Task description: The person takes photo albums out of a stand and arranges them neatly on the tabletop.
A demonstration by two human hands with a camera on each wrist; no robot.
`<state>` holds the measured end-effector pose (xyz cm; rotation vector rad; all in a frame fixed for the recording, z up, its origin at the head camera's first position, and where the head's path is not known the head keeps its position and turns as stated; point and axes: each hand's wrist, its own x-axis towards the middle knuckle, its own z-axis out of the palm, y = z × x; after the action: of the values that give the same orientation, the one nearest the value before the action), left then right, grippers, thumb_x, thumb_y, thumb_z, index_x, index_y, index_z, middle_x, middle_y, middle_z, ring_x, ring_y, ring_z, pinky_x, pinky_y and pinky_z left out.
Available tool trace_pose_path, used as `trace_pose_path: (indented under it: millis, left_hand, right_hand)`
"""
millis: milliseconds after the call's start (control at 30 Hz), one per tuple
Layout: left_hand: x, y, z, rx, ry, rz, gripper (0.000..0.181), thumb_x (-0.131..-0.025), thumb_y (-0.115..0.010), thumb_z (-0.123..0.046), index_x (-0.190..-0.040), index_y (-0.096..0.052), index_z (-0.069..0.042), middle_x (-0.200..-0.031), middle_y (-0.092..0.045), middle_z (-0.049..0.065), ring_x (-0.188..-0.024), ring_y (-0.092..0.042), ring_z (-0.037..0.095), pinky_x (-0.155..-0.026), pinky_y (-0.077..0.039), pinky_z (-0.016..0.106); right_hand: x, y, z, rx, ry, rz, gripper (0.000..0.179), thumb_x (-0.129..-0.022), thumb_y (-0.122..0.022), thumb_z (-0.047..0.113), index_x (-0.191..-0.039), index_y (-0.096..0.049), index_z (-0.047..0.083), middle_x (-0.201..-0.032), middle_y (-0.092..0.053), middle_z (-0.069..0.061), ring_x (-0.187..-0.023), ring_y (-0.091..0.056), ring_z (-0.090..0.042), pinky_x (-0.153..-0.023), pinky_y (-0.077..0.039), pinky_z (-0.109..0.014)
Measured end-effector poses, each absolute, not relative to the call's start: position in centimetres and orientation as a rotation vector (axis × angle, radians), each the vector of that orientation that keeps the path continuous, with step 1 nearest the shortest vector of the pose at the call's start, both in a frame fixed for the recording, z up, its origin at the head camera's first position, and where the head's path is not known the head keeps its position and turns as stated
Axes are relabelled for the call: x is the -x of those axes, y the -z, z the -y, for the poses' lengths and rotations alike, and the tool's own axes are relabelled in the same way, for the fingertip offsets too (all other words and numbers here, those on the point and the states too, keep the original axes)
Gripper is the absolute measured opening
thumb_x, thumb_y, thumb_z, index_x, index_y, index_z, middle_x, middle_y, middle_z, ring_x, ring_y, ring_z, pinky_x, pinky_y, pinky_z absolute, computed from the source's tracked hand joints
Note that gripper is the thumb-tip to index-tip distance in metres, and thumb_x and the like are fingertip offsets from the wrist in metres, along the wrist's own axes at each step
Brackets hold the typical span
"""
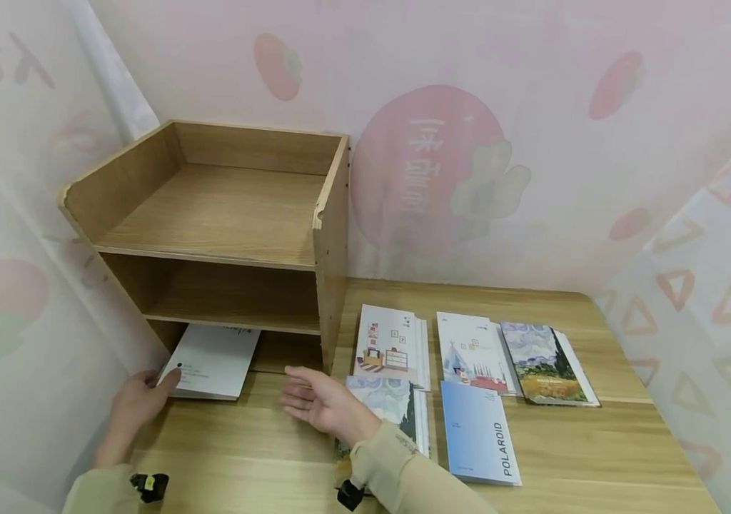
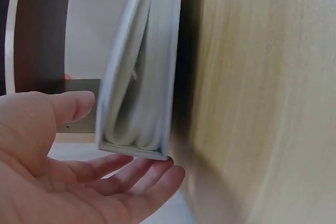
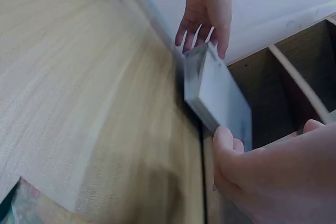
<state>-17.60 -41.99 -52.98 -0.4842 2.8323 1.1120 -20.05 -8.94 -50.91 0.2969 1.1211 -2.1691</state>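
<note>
A thick white album [image 1: 216,360] lies partly inside the lowest compartment of a wooden shelf [image 1: 230,325], its near end jutting out over the table. My left hand [image 1: 138,410] is at its left edge. In the left wrist view, the fingers [image 2: 149,184] extend along the album's narrow side, and the thumb [image 2: 76,106] stands beside its cover. Loosely bent and holding nothing, my right hand [image 1: 327,403] hovers right of the album, in front of the shelf. The right wrist view shows the album [image 3: 223,95] between both hands, slightly blurred.
Right of the shelf, several booklets lie in rows: a room-picture one [image 1: 387,343], a tent-picture one [image 1: 471,350], a landscape one [image 1: 542,360] and a blue POLAROID one [image 1: 477,432]. Another landscape booklet [image 1: 391,400] is partly behind my right forearm. Printed curtains [image 1: 552,143] surround the table.
</note>
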Motion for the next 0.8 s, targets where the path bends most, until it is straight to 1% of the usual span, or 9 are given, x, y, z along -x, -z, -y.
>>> trace_pose_path:
  millis: [100,133,200,300,333,400,500,600,800]
  left_hand:
    - [18.1,53.4,42.6,0.475,-1.106,-2.825,0.083,-0.101,-0.041,-0.052,-0.131,-0.039,0.025,-0.129,-0.041,0.046,-0.115,-0.042,0.060,-0.091,-0.042,0.062]
    - [18.3,53.6,42.8,0.477,-1.112,-2.820,0.081,-0.101,-0.042,-0.054,-0.123,-0.046,0.024,-0.119,-0.048,0.045,-0.107,-0.048,0.058,-0.086,-0.045,0.059]
    - [18.7,53.8,43.1,0.485,-1.124,-2.814,0.077,-0.099,-0.044,-0.058,-0.101,-0.053,0.019,-0.095,-0.057,0.037,-0.088,-0.054,0.049,-0.074,-0.047,0.050]
    - [19.2,54.0,43.5,0.487,-1.172,-2.783,0.076,-0.097,-0.047,-0.059,-0.097,-0.056,0.016,-0.086,-0.058,0.026,-0.080,-0.055,0.036,-0.065,-0.046,0.039]
    - [19.4,54.0,43.6,0.491,-1.184,-2.761,0.077,-0.097,-0.048,-0.060,-0.100,-0.057,0.016,-0.089,-0.058,0.027,-0.080,-0.056,0.035,-0.065,-0.046,0.036]
    - [19.6,53.9,43.8,0.497,-1.253,-2.691,0.086,-0.097,-0.049,-0.059,-0.123,-0.050,0.023,-0.115,-0.054,0.038,-0.099,-0.056,0.043,-0.072,-0.052,0.035]
    - [20.0,54.0,44.0,0.541,-1.400,-2.541,0.095,-0.096,-0.055,-0.056,-0.138,-0.030,0.025,-0.143,-0.027,0.044,-0.124,-0.041,0.048,-0.082,-0.056,0.034]
    - [20.2,54.0,44.1,0.585,-1.505,-2.428,0.098,-0.094,-0.061,-0.052,-0.141,-0.020,0.024,-0.149,-0.011,0.043,-0.134,-0.027,0.048,-0.085,-0.055,0.032]
    - [20.4,53.6,44.0,0.606,-1.487,-2.387,0.096,-0.093,-0.064,-0.049,-0.140,-0.023,0.025,-0.149,-0.010,0.043,-0.136,-0.023,0.048,-0.085,-0.055,0.032]
  right_hand:
    - [20.5,51.7,9.6,-0.332,2.141,-1.107,0.065,-0.091,-0.073,0.018,-0.137,-0.041,-0.015,-0.134,-0.044,-0.037,-0.129,-0.040,-0.050,-0.108,-0.034,-0.053]
    - [20.7,52.0,9.9,-0.347,2.132,-1.098,0.065,-0.091,-0.073,0.018,-0.137,-0.041,-0.016,-0.135,-0.044,-0.037,-0.129,-0.039,-0.050,-0.109,-0.034,-0.053]
    - [21.0,52.6,10.6,-0.370,2.113,-1.091,0.066,-0.091,-0.072,0.019,-0.136,-0.040,-0.018,-0.135,-0.044,-0.037,-0.129,-0.040,-0.049,-0.108,-0.035,-0.053]
    - [21.2,53.4,11.5,-0.396,2.089,-1.106,0.064,-0.093,-0.071,0.018,-0.135,-0.039,-0.019,-0.132,-0.046,-0.036,-0.129,-0.041,-0.048,-0.108,-0.036,-0.053]
    - [21.2,53.7,11.9,-0.402,2.081,-1.123,0.062,-0.093,-0.071,0.017,-0.133,-0.041,-0.019,-0.130,-0.048,-0.035,-0.127,-0.042,-0.048,-0.107,-0.037,-0.053]
    - [21.2,54.1,12.5,-0.410,2.065,-1.164,0.058,-0.092,-0.071,0.016,-0.130,-0.044,-0.018,-0.125,-0.052,-0.034,-0.124,-0.046,-0.048,-0.105,-0.039,-0.053]
    - [21.3,54.6,13.4,-0.404,2.053,-1.217,0.049,-0.092,-0.071,0.015,-0.125,-0.050,-0.015,-0.119,-0.057,-0.031,-0.119,-0.051,-0.046,-0.103,-0.041,-0.052]
    - [21.3,55.1,13.9,-0.358,2.042,-1.253,0.039,-0.095,-0.067,0.010,-0.125,-0.055,-0.012,-0.117,-0.059,-0.029,-0.118,-0.054,-0.045,-0.102,-0.043,-0.051]
    - [21.4,56.1,14.5,-0.286,2.057,-1.190,0.030,-0.098,-0.056,-0.004,-0.125,-0.055,-0.017,-0.121,-0.058,-0.032,-0.120,-0.052,-0.044,-0.103,-0.042,-0.050]
